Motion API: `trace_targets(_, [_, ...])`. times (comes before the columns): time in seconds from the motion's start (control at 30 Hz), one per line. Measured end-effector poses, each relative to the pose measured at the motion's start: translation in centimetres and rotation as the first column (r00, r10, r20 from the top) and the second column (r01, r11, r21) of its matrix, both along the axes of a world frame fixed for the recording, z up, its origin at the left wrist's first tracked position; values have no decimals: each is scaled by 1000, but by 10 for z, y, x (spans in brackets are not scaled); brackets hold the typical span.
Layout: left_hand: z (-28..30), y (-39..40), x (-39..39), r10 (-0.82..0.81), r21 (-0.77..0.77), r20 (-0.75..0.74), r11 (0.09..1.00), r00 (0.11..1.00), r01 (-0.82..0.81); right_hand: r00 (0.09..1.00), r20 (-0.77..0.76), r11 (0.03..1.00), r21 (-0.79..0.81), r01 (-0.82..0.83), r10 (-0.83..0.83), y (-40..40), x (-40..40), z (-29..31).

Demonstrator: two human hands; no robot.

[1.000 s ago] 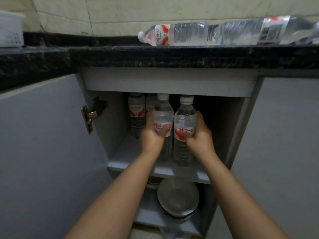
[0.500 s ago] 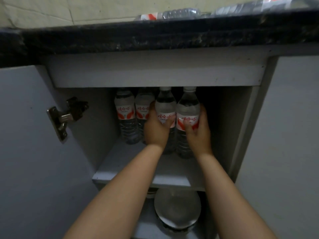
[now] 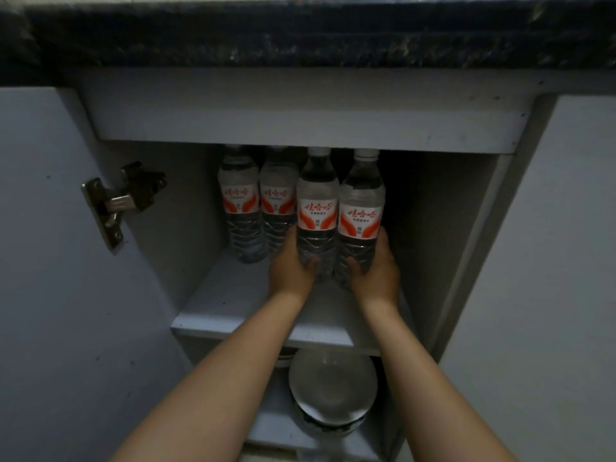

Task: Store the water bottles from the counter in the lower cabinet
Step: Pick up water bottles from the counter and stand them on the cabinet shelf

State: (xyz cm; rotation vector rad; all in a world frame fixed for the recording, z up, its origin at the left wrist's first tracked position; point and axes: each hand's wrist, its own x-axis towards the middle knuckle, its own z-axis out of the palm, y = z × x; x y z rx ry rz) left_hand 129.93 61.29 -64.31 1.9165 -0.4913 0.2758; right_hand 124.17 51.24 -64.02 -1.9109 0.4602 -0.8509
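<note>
At the centre of the frame, the left hand (image 3: 291,266) is curling around the base of one clear plastic water bottle with a red-and-white label (image 3: 316,215), while the right hand (image 3: 378,266) is gripping its twin (image 3: 361,216) just beside it, both upright on the grey cabinet shelf (image 3: 233,295). Two more labelled bottles (image 3: 240,208) are standing behind, to the left. The placing step seems nearly finished; next, both hands probably need to be letting go and withdrawing.
</note>
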Motion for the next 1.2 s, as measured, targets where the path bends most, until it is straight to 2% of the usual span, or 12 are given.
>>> trace_targets(0.13, [2,-3,2,-44,-37,59,998,997,47,998,56,998,-40,-39,42,-5,7,-2])
trace_targets(0.27, [8,-9,13,-22,31,158,999,987,18,993,102,998,-11,-56,57,-9,16,-1])
trace_targets(0.4, [11,-13,19,45,87,108,995,993,-55,985,159,998,-38,-54,60,-18,24,0])
trace_targets(0.7, [9,-16,23,204,180,25,962,979,-205,988,130,997,-11,-79,80,-22,40,-6])
trace_targets(0.9, [9,-21,24,202,245,46,947,978,-207,990,127,998,-17,-65,67,-23,45,-8])
trace_targets(1.2, [11,-18,19,132,199,61,970,989,-142,997,21,998,-6,-70,70,-24,50,-7])
